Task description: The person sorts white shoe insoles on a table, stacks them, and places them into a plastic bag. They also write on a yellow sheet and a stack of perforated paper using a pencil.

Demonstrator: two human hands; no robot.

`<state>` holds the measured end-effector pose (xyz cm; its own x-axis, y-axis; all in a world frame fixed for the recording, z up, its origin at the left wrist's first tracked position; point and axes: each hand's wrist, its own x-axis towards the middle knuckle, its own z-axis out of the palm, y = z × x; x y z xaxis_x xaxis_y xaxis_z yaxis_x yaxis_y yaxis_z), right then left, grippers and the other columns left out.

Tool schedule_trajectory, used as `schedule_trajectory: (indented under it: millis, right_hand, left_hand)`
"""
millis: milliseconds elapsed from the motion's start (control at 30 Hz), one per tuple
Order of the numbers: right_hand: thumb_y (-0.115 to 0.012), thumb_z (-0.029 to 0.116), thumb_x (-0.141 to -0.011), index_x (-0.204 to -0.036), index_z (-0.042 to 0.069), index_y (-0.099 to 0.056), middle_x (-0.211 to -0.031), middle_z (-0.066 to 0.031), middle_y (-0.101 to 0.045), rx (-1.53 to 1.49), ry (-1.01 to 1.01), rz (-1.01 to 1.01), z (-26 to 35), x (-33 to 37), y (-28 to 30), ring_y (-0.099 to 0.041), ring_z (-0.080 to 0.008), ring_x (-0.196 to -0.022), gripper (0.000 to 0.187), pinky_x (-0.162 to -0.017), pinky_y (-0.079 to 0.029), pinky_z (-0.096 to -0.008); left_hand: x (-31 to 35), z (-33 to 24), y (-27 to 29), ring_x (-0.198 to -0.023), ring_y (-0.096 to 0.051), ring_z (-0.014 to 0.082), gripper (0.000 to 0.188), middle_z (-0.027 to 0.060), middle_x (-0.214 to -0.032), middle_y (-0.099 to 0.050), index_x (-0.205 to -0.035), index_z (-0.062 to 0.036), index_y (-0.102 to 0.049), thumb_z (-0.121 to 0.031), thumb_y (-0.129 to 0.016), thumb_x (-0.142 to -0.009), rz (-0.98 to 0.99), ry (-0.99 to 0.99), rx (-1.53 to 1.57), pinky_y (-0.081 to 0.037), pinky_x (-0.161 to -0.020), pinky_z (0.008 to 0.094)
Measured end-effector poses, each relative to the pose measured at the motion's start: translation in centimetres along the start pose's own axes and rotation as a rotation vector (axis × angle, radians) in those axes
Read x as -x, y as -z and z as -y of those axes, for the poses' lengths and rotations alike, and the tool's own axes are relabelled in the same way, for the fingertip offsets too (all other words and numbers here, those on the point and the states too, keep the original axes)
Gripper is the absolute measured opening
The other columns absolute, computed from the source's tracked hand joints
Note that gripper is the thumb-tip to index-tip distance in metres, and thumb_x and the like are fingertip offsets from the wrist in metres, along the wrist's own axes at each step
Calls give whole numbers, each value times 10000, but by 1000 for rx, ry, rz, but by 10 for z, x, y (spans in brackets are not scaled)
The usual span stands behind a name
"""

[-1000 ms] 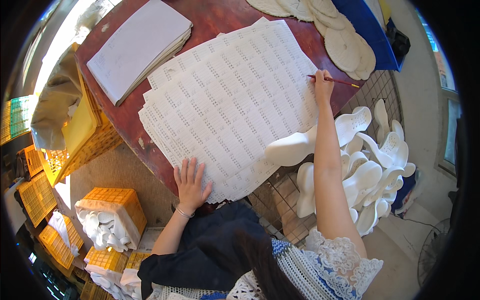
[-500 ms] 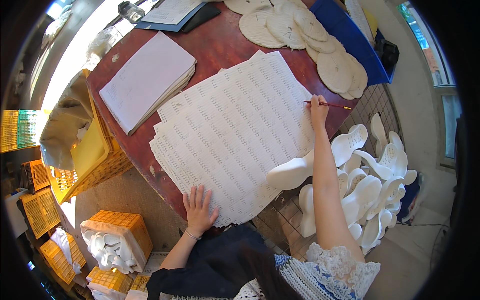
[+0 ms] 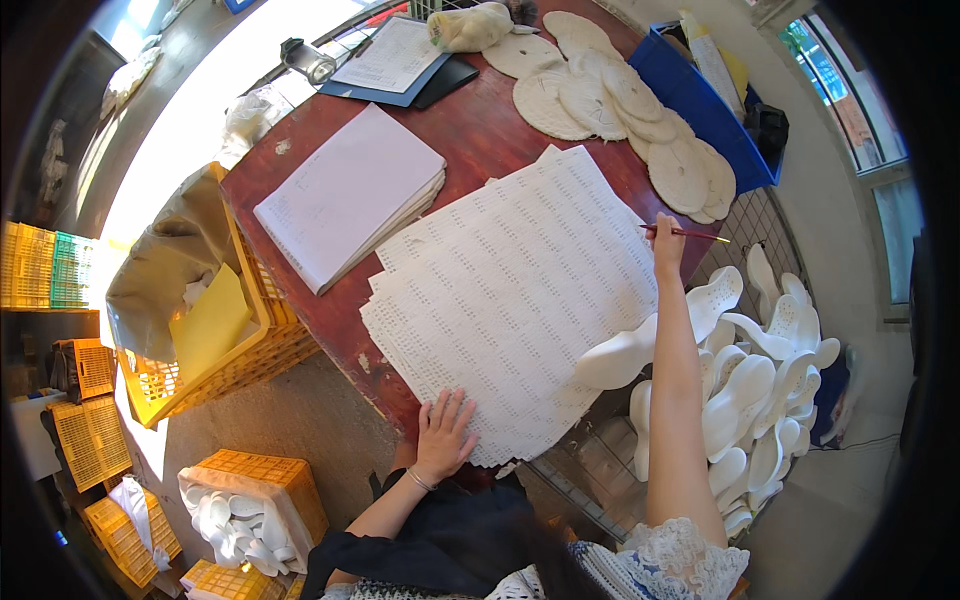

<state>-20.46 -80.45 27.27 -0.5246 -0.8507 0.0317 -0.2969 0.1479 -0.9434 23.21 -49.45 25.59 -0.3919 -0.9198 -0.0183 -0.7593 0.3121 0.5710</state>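
A fanned stack of white printed sheets (image 3: 520, 300) covers the near part of a dark red table (image 3: 480, 125). My left hand (image 3: 443, 435) lies flat, fingers spread, on the stack's near corner. My right hand (image 3: 667, 243) reaches to the stack's far right edge and holds a thin red pencil (image 3: 690, 233). Below my right arm lies a white shoe-last form (image 3: 625, 355), at the table's right edge.
A pile of blank white paper (image 3: 350, 195) and a clipboard (image 3: 390, 65) sit farther back. Round flat insoles (image 3: 630, 110) lie beside a blue bin (image 3: 700, 100). Several white shoe forms (image 3: 760, 380) fill a wire basket right. Yellow crates (image 3: 215, 350) stand left.
The view has shifted so the table sits lower and nearer. My right hand stays at the stack's right edge with the pencil; my left hand stays flat on the near corner.
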Motion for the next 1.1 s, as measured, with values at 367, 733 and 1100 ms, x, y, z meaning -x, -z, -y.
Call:
schedule_trajectory:
  millis: [367, 733, 1100]
  right_hand:
    - [-673, 279, -886, -927, 117, -574, -797, 28, -624, -297, -151, -151, 43, 101, -49, -503, -11, -649, 195, -485, -337, -143]
    - [-603, 143, -860, -784, 61, -566, -690, -21, -624, -171, -232, -257, -25, 37, -17, -531, -70, -581, 117, -546, -430, -228]
    - [-598, 237, -912, -632, 11, -520, -555, -62, -613, 99, -164, -494, -45, 28, -43, -565, -96, -493, 368, -483, -439, -282]
  left_hand:
    - [74, 129, 111, -1354, -314, 422, 625, 210, -1421, -408, -1336, 21, -413, -71, -652, -766, -137, 41, 98, -270, -1106, 483]
    - [-27, 192, 192, -1310, -385, 397, 450, 224, -1381, -432, -1242, 13, -505, 54, -564, -798, 36, 97, -34, -311, -1089, 455]
    - [-146, 219, 243, -1223, -485, 376, 308, 222, -1336, -490, -1168, 27, -549, 40, -546, -861, -30, 2, -105, -403, -1011, 420]
